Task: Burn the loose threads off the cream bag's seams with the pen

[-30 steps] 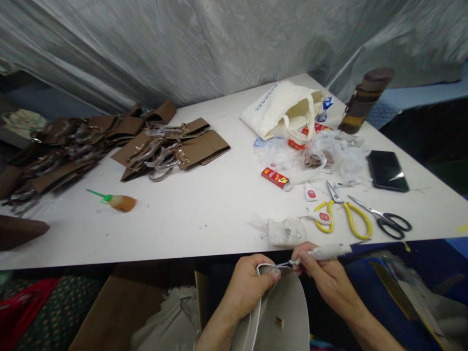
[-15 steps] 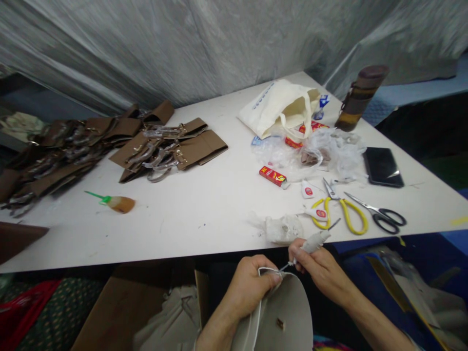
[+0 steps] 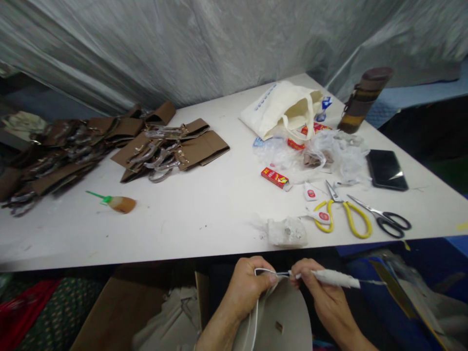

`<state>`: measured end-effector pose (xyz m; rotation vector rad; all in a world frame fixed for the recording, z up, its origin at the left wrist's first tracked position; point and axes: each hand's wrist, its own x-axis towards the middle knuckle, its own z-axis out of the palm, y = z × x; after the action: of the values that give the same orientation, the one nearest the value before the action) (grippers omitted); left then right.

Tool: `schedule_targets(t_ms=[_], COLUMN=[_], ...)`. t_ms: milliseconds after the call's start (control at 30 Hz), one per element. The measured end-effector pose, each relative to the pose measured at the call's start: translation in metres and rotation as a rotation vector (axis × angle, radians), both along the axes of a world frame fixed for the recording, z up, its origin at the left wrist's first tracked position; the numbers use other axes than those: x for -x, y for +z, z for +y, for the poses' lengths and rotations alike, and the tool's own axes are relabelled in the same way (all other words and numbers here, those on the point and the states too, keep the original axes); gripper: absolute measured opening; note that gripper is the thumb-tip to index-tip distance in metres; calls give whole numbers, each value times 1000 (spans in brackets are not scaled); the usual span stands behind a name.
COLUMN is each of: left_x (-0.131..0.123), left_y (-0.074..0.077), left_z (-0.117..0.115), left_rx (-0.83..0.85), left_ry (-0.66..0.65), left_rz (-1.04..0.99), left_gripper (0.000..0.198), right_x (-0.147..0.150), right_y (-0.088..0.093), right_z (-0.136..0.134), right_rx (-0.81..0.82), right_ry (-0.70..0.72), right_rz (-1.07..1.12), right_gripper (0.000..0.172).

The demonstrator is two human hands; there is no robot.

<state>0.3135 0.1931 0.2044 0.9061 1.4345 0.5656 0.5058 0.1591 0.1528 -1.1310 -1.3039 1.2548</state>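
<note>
The person's left hand (image 3: 245, 283) pinches the white-edged rim of a beige bag piece (image 3: 290, 309) between thumb and fingers, just below the near edge of a white tabletop (image 3: 219, 209). The right hand (image 3: 322, 291) is closed around a white-handled tool (image 3: 336, 278), held almost level, its thin front end reaching the rim beside the left thumb; a slim shaft juts from the back.

Just above the hands, a whitish block (image 3: 287, 231) sits near the tabletop's edge. To its right lie yellow-handled scissors (image 3: 334, 195) and black-handled scissors (image 3: 383, 213), with a dark tablet (image 3: 387, 169) behind them. Farther back are a red box (image 3: 275, 178), crumpled plastic bags (image 3: 347, 153), a cream cloth bag (image 3: 268, 109) and a tilted-looking drink bottle (image 3: 363, 102).

On the left, a green-tipped squeeze bottle (image 3: 122, 204) lies before piled brown bags (image 3: 203, 148). Grey plastic sheeting (image 3: 219, 48) hangs behind the tabletop; a cardboard box (image 3: 106, 302) stands below.
</note>
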Motion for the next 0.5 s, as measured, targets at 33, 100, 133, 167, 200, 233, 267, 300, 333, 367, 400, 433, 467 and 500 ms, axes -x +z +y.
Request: schedule_targets(t_ms=[33, 100, 133, 167, 200, 233, 267, 300, 333, 367, 400, 433, 467, 500], left_x=[-1, -1, 0, 2, 4, 6, 8, 10, 12, 13, 14, 15, 16, 17], left_y=[0, -2, -4, -6, -9, -12, -15, -17, -19, -19, -19, -19, -17, -16], left_z=[0, -1, -1, -1, -1, -1, 0, 0, 1, 1, 2, 3, 3, 4], left_rx=[7, 18, 16, 8, -1, -9, -15, -17, -15, -13, -9, -1, 10, 24], left_ry=[9, 35, 53, 73, 91, 107, 122, 135, 144, 151, 157, 160, 162, 163], left_rz=[0, -7, -15, -24, -37, -53, -70, -86, -100, -113, -125, -138, -155, -175], left_gripper=[21, 21, 22, 23, 25, 27, 30, 32, 33, 34, 35, 35, 36, 37], right_x=[1, 2, 1, 0, -1, -3, -5, -6, -7, -8, -8, -8, -8, -8], right_y=[0, 5, 10, 15, 20, 24, 28, 29, 30, 29, 28, 26, 24, 23], right_z=[0, 4, 8, 13, 18, 23, 27, 31, 34, 37, 39, 40, 42, 43], right_rx=[-10, -54, -85, -116, -146, -172, -196, -219, -241, -265, -291, -314, -331, -342], right_ry=[-35, -124, -166, -195, -207, -204, -188, -171, -159, -154, -151, -145, -140, -134], right_rz=[9, 6, -7, -30, -61, -98, -139, -178, -216, -248, -276, -301, -322, -340], right_gripper=[33, 29, 27, 26, 25, 24, 23, 21, 19, 17, 15, 13, 12, 12])
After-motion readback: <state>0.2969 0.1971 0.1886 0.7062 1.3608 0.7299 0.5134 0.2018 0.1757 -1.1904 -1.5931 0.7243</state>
